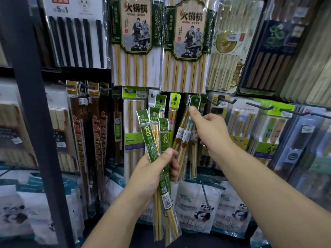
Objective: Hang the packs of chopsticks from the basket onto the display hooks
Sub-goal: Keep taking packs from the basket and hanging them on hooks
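Your rack [26, 86] holds rows of hooks [259, 106]: wide hotpot packs [136, 42] hang on top, slim packs [185, 133] and dark red packs [96, 131] beneath, panda bags [197, 208] at the foot

Green-labelled chopstick packs [162, 140]; bamboo-tan sticks

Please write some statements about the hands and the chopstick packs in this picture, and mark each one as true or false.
1. The left hand grips several green-topped packs, fanned out. True.
2. The right hand is empty and away from the display. False: it holds the hanging packs, with its thumb up by a green header.
3. Two large packs with drawn figures hang above both hands. True.
4. A basket stands below the hands. False: no basket is in view.
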Tool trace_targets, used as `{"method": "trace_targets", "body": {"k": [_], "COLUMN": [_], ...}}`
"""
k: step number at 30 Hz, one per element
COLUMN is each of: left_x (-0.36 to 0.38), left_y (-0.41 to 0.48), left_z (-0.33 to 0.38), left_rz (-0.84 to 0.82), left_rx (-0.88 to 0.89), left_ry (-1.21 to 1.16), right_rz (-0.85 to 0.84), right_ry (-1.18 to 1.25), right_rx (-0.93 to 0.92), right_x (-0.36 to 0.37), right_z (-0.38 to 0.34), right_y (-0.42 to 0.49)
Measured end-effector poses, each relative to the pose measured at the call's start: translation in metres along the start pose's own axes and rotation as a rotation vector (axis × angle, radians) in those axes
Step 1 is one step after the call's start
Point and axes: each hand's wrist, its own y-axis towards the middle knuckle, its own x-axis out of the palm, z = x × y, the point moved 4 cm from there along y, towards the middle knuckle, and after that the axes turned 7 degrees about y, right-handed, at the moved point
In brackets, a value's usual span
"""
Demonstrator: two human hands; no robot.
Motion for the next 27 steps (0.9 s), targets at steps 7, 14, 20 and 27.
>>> {"method": "trace_targets", "body": {"k": [7, 14, 20, 27], "left_x": [0.001, 0.002, 0.007, 0.001], "left_y": [0.001, 0.000, -0.002, -0.001], "left_z": [-0.002, -0.001, 0.000, -0.003], "left_rz": [-0.024, -0.035, -0.071, 0.003], "left_rx": [0.002, 0.018, 0.016, 0.003], "left_ry": [-0.015, 0.023, 0.025, 0.048], "right_rz": [-0.007, -0.013, -0.364, -0.172], "right_ry": [-0.002, 0.025, 0.062, 0.114], "right_rx": [0.020, -0.180, -0.270, -0.197], "right_x": [0.003, -0.002, 0.016, 0.001], "right_z": [0.000, -0.007, -0.020, -0.025], "right_y": [0.004, -0.022, -0.058, -0.037]}}
